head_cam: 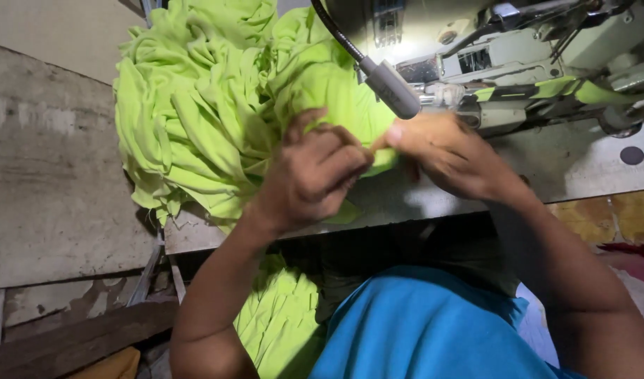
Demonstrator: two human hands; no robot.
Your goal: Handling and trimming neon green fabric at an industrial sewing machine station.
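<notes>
Left hand [315,175] and right hand [445,151] both pinching one lime-green fabric piece [380,160] on the sewing machine bed [581,165], probably lining up edges beside the heaped pile [202,105].

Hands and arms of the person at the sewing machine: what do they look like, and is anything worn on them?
Both arms are bare up to the frame edge: no sleeves in view. The left hand and right hand wear no gloves; no rings, watch or bands show. A blue garment covers the torso.
</notes>
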